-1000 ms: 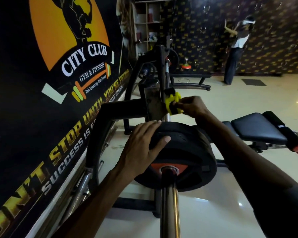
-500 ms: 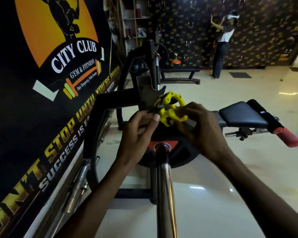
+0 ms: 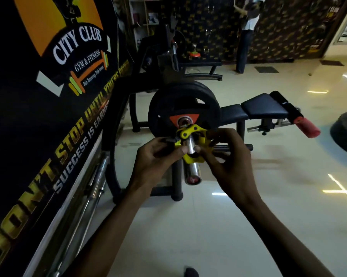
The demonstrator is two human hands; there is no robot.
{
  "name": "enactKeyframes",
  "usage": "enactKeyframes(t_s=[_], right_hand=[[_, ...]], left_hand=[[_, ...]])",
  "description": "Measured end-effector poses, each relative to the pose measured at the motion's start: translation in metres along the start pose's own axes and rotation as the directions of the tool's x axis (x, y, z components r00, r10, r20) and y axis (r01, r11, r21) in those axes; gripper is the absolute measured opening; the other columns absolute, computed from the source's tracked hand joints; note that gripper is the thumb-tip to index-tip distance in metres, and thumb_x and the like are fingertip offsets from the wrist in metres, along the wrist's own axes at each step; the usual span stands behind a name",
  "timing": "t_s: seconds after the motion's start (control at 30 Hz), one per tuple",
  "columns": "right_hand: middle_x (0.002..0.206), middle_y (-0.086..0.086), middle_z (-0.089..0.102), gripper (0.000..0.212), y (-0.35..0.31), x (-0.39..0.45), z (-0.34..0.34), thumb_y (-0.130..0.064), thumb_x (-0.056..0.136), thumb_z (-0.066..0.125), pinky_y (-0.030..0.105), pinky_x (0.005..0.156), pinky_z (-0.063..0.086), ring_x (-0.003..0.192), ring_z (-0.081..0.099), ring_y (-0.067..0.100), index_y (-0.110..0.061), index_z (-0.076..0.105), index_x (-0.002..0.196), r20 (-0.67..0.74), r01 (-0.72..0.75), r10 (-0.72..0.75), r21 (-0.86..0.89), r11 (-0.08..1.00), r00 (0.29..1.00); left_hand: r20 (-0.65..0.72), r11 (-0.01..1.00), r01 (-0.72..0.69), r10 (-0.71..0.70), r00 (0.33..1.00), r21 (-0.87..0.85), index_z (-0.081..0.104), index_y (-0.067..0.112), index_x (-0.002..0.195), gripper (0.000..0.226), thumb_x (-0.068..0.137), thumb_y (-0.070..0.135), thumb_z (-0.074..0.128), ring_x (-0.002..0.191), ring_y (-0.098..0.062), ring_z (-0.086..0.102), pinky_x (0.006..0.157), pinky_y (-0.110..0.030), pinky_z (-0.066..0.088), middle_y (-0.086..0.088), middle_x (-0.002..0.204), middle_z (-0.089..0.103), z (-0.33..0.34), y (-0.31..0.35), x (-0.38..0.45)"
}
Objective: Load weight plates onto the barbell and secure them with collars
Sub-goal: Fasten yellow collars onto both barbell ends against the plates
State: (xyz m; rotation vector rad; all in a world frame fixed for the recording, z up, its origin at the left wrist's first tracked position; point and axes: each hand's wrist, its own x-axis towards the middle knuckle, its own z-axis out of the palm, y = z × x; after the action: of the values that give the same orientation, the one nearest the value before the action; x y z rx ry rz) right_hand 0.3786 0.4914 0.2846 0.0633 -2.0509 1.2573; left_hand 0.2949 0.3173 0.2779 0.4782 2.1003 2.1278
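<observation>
Glossy cream floor tiles [image 3: 268,226] stretch past a black padded bench [image 3: 262,107], with a gym banner [image 3: 48,96] along the left wall. On the chrome barbell sleeve [image 3: 191,156] sits a black weight plate [image 3: 168,108]; just in front of it a yellow collar [image 3: 190,136] rings the sleeve. Left hand [image 3: 156,156] pinches the collar's left side, apparently at its black lever; right hand [image 3: 228,156] curls its fingers round the right side.
</observation>
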Motion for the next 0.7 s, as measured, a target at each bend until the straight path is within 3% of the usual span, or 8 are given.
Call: enactKeyframes(t_s=[0.1, 0.17, 0.23, 0.3, 0.5, 0.7], right_hand=[[0.127, -0.004, 0.057, 0.051, 0.004, -0.021, -0.009, -0.022, 0.090, 0.078, 0.017, 0.075, 0.059, 0.111, 0.064, 0.005, -0.025, 0.057, 0.136, -0.015, -0.124, 0.125, 0.023, 0.992, 0.992], [0.131, -0.003, 0.062, 0.056, 0.013, -0.034, -0.014, -0.024, 0.092, 0.075, 0.021, 0.080, 0.060, 0.117, 0.065, 0.007, -0.025, 0.054, 0.144, 0.051, -0.188, 0.186, 0.044, 0.981, 0.981], [0.130, -0.005, 0.068, 0.054, 0.021, -0.046, -0.017, -0.021, 0.095, 0.071, 0.031, 0.081, 0.063, 0.118, 0.068, 0.010, -0.025, 0.053, 0.146, 0.170, -0.267, 0.246, 0.114, 0.957, 0.954], [0.128, -0.005, 0.070, 0.051, 0.029, -0.056, -0.017, -0.016, 0.096, 0.069, 0.032, 0.079, 0.064, 0.115, 0.070, 0.012, -0.023, 0.055, 0.145, 0.255, -0.315, 0.280, 0.105, 0.943, 0.925], [0.130, -0.007, 0.064, 0.052, 0.060, -0.072, -0.010, -0.014, 0.095, 0.071, 0.039, 0.089, 0.062, 0.116, 0.067, 0.010, -0.031, 0.059, 0.142, 0.252, -0.313, 0.306, -0.015, 0.950, 0.918], [0.130, -0.004, 0.065, 0.051, 0.071, -0.050, 0.000, -0.008, 0.092, 0.073, 0.011, 0.086, 0.052, 0.117, 0.064, 0.001, -0.023, 0.062, 0.140, 0.204, -0.260, 0.266, -0.053, 0.964, 0.942]], left_hand=[[0.088, 0.999, 0.011, -0.014, 0.996, 0.041, 0.076, 0.018, 0.110, 0.030, 0.081, 0.018, 0.086, 0.102, -0.014, 0.076, 0.087, -0.027, 0.058, 0.002, 0.103, 0.081, -0.009, -0.010, -0.020], [0.127, 0.998, 0.016, -0.023, 0.992, 0.059, 0.076, 0.018, 0.109, 0.031, 0.080, 0.014, 0.086, 0.101, -0.011, 0.076, 0.086, -0.023, 0.057, 0.004, 0.103, 0.081, -0.012, -0.017, -0.029], [0.167, 0.995, 0.004, -0.020, 0.986, 0.095, 0.075, 0.018, 0.109, 0.032, 0.080, 0.011, 0.087, 0.101, -0.010, 0.076, 0.087, -0.021, 0.058, 0.006, 0.103, 0.081, -0.013, -0.023, -0.035], [0.196, 0.990, -0.016, -0.013, 0.981, 0.144, 0.075, 0.017, 0.114, 0.035, 0.081, 0.013, 0.087, 0.104, -0.009, 0.075, 0.092, -0.023, 0.058, 0.006, 0.105, 0.080, -0.013, -0.032, -0.039], [0.208, 0.981, -0.036, -0.004, 0.978, 0.189, 0.070, 0.021, 0.127, 0.047, 0.083, 0.013, 0.085, 0.114, -0.008, 0.070, 0.097, -0.024, 0.056, 0.008, 0.116, 0.077, -0.010, -0.062, -0.036], [0.145, 0.980, -0.044, 0.016, 0.989, 0.193, 0.070, 0.024, 0.123, 0.048, 0.081, 0.006, 0.085, 0.110, -0.006, 0.071, 0.089, -0.017, 0.056, 0.008, 0.113, 0.077, -0.005, -0.075, -0.017]])
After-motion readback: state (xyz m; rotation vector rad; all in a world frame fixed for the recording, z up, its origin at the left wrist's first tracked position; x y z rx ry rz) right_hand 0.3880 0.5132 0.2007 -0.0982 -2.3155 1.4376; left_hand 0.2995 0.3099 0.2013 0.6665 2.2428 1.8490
